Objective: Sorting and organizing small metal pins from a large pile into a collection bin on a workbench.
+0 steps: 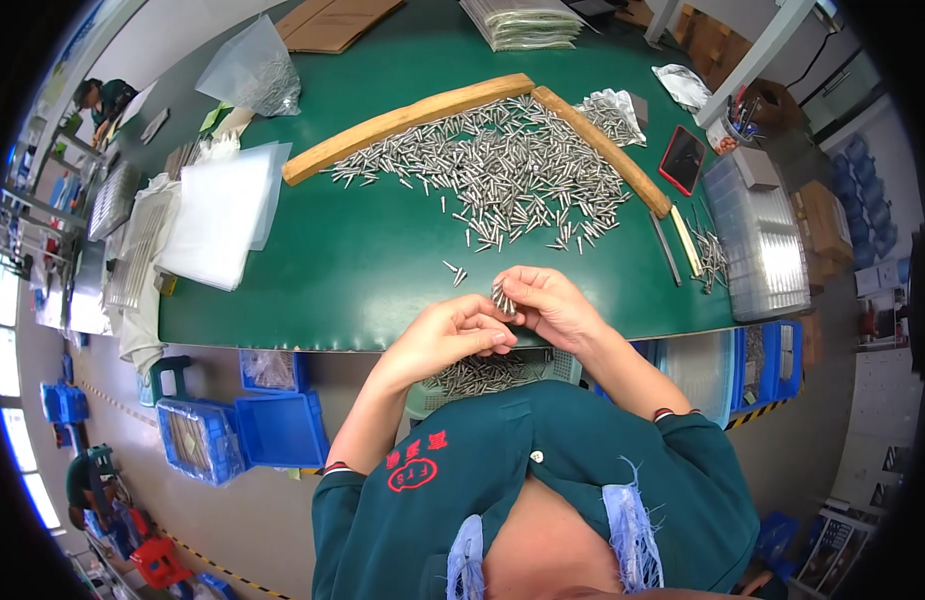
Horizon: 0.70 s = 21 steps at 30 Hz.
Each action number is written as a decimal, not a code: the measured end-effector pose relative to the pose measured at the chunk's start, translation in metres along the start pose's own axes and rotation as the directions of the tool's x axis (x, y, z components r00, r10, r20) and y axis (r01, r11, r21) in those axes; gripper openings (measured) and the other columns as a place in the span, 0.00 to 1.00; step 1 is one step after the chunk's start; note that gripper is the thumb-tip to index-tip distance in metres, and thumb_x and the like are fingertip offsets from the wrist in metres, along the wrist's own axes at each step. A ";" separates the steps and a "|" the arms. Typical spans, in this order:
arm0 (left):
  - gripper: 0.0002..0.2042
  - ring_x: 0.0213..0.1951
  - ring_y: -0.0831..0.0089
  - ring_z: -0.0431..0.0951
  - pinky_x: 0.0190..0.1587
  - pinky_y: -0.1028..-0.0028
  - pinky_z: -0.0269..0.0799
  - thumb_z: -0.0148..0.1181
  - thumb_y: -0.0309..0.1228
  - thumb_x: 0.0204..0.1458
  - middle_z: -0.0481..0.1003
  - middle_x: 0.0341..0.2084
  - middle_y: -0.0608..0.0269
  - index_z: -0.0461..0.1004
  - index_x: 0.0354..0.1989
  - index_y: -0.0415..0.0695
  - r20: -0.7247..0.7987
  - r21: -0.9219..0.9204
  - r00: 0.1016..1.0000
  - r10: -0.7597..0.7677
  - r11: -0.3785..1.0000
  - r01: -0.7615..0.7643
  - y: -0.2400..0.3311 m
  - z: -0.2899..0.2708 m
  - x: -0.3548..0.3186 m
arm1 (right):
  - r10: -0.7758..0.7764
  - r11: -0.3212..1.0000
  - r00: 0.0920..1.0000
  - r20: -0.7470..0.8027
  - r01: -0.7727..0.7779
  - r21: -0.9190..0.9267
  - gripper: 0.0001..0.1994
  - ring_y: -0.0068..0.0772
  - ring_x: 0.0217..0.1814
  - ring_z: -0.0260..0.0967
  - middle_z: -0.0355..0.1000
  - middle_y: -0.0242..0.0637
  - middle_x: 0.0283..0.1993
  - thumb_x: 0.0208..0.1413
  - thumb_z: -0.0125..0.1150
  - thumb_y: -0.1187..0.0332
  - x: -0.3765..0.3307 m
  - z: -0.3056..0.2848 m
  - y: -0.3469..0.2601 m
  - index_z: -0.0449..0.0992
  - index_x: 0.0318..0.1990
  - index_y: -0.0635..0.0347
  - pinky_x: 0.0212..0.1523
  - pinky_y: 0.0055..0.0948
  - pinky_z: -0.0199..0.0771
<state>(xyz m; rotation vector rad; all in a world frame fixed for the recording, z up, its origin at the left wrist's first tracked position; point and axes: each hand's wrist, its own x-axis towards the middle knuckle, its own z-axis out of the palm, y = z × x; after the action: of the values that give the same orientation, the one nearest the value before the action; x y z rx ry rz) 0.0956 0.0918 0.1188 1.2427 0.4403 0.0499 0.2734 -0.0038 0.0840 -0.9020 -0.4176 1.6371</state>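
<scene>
Above the table's near edge, my hands meet around a small bunch of pointed silvery metal pieces. My right hand pinches the bunch between thumb and fingers. Closed against its other side are the curled fingers of my left hand. A few loose metal pieces lie on the green tabletop just beyond my left hand. Farther off spreads a large heap of the same pieces, bounded at the back by two wooden bars that meet at an angle.
Below the table edge, a pale green basket holds more metal pieces. Plastic sheets lie at left, near a clear bag. At right are a red-edged phone, thin rods and stacked clear trays. Blue bins stand below.
</scene>
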 end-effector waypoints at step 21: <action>0.08 0.35 0.77 0.79 0.39 0.78 0.72 0.55 0.27 0.57 0.80 0.32 0.60 0.76 0.42 0.38 -0.527 0.568 0.807 0.267 0.817 0.100 -0.023 -0.042 -0.005 | -0.099 0.517 0.977 0.189 0.213 -0.829 0.09 0.22 0.38 0.70 0.75 0.32 0.38 0.56 0.61 0.68 -0.008 0.004 0.008 0.79 0.42 0.60 0.39 0.23 0.70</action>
<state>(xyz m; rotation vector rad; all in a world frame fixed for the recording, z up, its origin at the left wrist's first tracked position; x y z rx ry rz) 0.0717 0.1202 0.0889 1.8553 0.9960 0.4248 0.2654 -0.0124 0.0832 -1.4282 -1.4423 1.2649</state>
